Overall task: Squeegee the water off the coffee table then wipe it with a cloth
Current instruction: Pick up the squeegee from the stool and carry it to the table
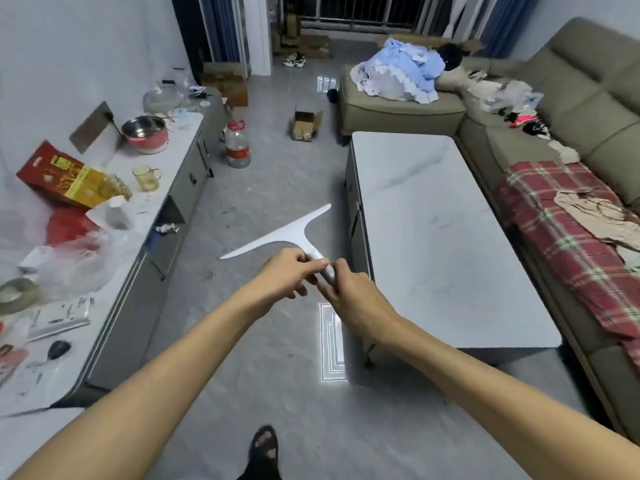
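A white T-shaped squeegee hangs in the air over the grey floor, to the left of the coffee table. Its blade points away from me and slants from lower left to upper right. My left hand pinches the top of its handle. My right hand wraps the lower end of the same handle. The coffee table has a pale marbled top with faint dull patches on it. No cloth for wiping can be picked out.
A long low cabinet runs along the left wall, cluttered with bags, a cup, a pink pot and papers. A sofa with clothes and a plaid blanket wraps the table's right and far sides. A water bottle and a cardboard box stand on the floor.
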